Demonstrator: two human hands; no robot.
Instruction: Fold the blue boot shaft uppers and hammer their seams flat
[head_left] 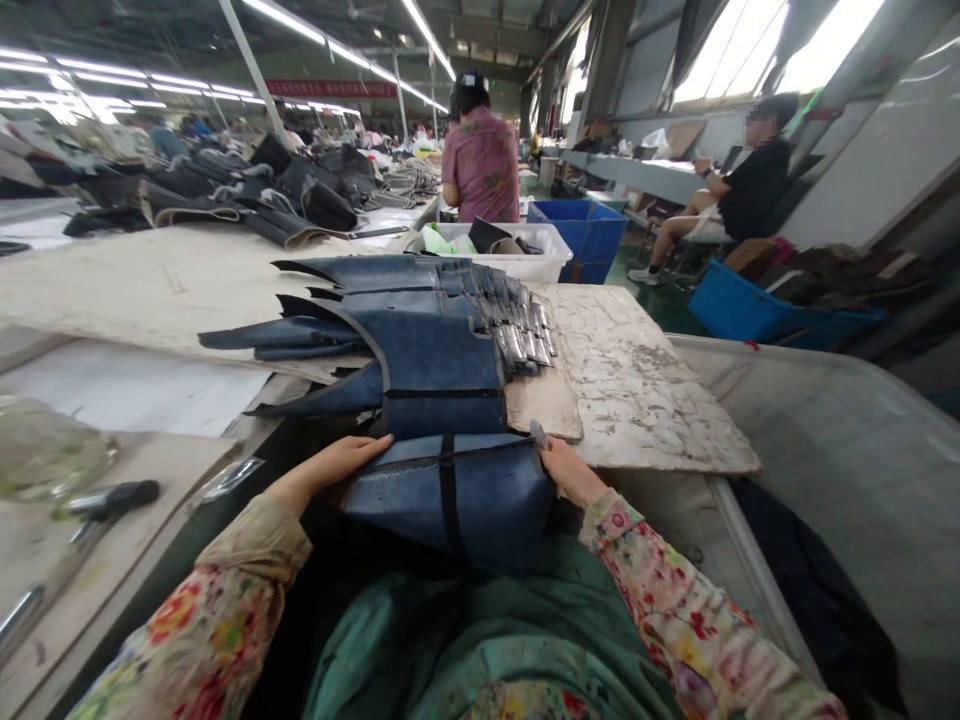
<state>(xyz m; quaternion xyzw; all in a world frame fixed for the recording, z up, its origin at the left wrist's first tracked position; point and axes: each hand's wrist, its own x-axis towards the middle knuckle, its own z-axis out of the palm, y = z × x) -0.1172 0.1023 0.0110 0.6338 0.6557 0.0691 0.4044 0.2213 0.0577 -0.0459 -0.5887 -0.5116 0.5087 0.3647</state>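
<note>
A folded blue leather-like piece (487, 505) with a black strip across it lies over my lap at the table's front edge. My left hand (341, 465) grips its upper left edge, the thumb side uppermost and other fingers mostly hidden. At the upper right corner my right hand (571, 474) is closed on the same piece, with something small and grey at the fingertip. Just beyond it lies a flat blue panel (442, 360) with dark edging and a black strip. Behind that, more blue panels (397, 270) overlap in a row, their right ends carrying shiny clear-wrapped parts (525, 340).
A worn pale board (637, 380) covers the table at right. A hammer (112, 500) rests on the left bench. Dark pieces (300, 190) are heaped farther back. A white bin (551, 255) and blue bins (577, 235) stand beyond. Two people are nearby, one standing, one seated.
</note>
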